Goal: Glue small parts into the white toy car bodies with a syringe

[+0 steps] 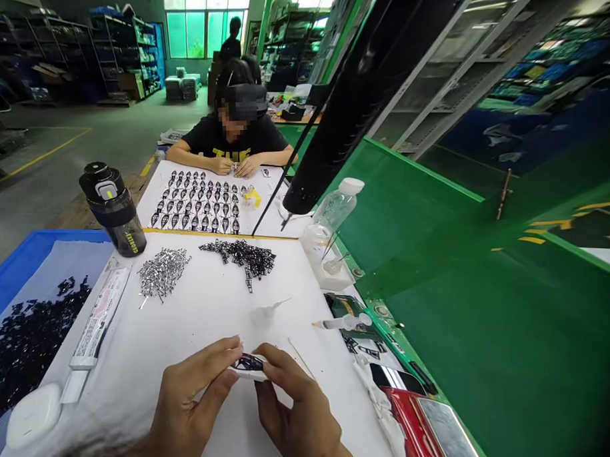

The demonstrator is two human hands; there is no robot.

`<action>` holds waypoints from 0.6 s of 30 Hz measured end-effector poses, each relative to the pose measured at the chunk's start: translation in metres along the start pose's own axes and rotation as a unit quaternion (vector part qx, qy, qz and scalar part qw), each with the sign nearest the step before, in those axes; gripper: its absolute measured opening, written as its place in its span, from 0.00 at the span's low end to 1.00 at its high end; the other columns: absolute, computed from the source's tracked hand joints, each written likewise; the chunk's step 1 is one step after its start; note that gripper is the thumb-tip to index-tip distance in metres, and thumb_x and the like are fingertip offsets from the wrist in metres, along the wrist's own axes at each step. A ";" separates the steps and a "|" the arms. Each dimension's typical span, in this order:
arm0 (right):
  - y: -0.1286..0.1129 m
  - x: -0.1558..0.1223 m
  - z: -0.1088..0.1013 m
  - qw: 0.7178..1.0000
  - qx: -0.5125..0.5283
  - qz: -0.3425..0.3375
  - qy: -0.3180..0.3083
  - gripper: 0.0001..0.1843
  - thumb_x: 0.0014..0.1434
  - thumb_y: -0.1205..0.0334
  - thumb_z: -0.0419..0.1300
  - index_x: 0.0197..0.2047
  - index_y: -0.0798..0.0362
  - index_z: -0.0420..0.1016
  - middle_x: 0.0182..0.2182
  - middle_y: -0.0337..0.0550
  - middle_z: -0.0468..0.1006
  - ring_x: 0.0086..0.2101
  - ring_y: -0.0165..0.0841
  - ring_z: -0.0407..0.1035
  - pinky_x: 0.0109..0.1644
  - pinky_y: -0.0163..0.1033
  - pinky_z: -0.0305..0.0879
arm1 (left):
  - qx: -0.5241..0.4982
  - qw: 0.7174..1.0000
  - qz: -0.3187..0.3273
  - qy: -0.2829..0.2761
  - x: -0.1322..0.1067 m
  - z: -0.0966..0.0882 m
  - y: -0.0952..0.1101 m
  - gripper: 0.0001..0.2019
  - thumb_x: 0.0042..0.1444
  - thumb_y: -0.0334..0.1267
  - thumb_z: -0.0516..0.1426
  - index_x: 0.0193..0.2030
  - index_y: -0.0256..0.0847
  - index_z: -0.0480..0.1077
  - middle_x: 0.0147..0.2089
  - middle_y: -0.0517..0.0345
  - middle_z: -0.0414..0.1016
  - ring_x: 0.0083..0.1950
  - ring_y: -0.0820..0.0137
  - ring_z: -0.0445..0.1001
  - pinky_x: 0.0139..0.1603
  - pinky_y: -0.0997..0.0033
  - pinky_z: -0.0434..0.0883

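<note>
Head view: the left hand [191, 406] and right hand [296, 415] both pinch one small dark clip [249, 362] between thumbs and fingertips, just over the white tabletop [213, 318]; beyond the grip lie a silver pin pile [162, 272] and a dark clip pile [246, 256]; a syringe [341, 322] lies to its right, a glue tube [99, 319] to its left.

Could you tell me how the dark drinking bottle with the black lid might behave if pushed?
The dark drinking bottle stands upright, tall and narrow, so a high push would probably tip it. Once down, its round body would likely roll.
</note>
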State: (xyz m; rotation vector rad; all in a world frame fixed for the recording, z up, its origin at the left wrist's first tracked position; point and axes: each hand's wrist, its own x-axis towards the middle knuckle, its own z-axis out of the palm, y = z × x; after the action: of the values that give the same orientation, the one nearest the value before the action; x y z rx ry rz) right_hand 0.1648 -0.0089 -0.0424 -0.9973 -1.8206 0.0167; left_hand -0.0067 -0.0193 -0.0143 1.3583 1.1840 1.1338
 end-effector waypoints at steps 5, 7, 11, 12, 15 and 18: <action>-0.005 0.010 -0.004 0.999 0.045 -0.008 -0.027 0.16 0.61 0.77 0.53 0.47 0.49 0.64 0.31 0.42 0.77 0.27 0.30 0.75 0.28 0.32 0.73 | -0.043 0.999 -0.023 -0.003 -0.002 0.000 0.001 0.11 0.61 0.40 0.61 0.48 0.50 0.82 0.54 0.52 0.82 0.56 0.56 0.80 0.61 0.59 0.73; -0.006 0.010 -0.005 0.998 0.035 0.002 -0.045 0.14 0.60 0.77 0.53 0.44 0.49 0.66 0.31 0.43 0.77 0.26 0.30 0.73 0.27 0.31 0.72 | -0.081 0.996 -0.045 -0.012 -0.003 0.002 0.002 0.10 0.60 0.41 0.62 0.46 0.49 0.82 0.54 0.51 0.82 0.56 0.55 0.79 0.61 0.59 0.74; -0.007 0.006 -0.006 0.999 0.026 0.005 -0.043 0.14 0.58 0.79 0.54 0.41 0.51 0.68 0.33 0.46 0.78 0.27 0.30 0.73 0.27 0.32 0.71 | -0.121 0.989 -0.076 0.030 -0.004 0.006 0.007 0.08 0.56 0.44 0.65 0.41 0.47 0.82 0.52 0.48 0.83 0.55 0.53 0.79 0.58 0.59 0.75; -0.006 0.006 -0.006 0.999 0.025 0.004 -0.032 0.14 0.58 0.79 0.54 0.42 0.51 0.68 0.34 0.46 0.78 0.27 0.30 0.73 0.27 0.32 0.72 | -0.121 0.989 -0.077 0.044 -0.004 0.007 0.008 0.08 0.56 0.44 0.65 0.40 0.46 0.82 0.51 0.47 0.83 0.54 0.53 0.80 0.58 0.59 0.75; -0.005 0.004 -0.003 0.999 0.030 0.008 -0.017 0.15 0.57 0.79 0.55 0.42 0.50 0.68 0.35 0.46 0.79 0.27 0.30 0.74 0.28 0.33 0.72 | -0.108 0.992 -0.049 0.032 -0.003 0.006 0.007 0.06 0.56 0.42 0.65 0.39 0.45 0.82 0.50 0.47 0.84 0.53 0.53 0.81 0.56 0.58 0.75; -0.004 0.002 0.000 0.999 0.046 -0.002 0.006 0.19 0.57 0.79 0.56 0.48 0.49 0.66 0.38 0.48 0.79 0.30 0.32 0.76 0.29 0.34 0.74 | -0.077 0.997 -0.012 0.007 -0.001 0.001 0.003 0.06 0.58 0.39 0.63 0.41 0.46 0.82 0.51 0.49 0.84 0.53 0.55 0.81 0.56 0.60 0.76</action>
State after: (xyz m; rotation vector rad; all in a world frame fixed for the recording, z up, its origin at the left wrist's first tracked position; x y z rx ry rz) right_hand 0.1619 -0.0098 -0.0394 -0.9270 -1.7954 0.0903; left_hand -0.0054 -0.0210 -0.0119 1.2175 1.0977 1.1931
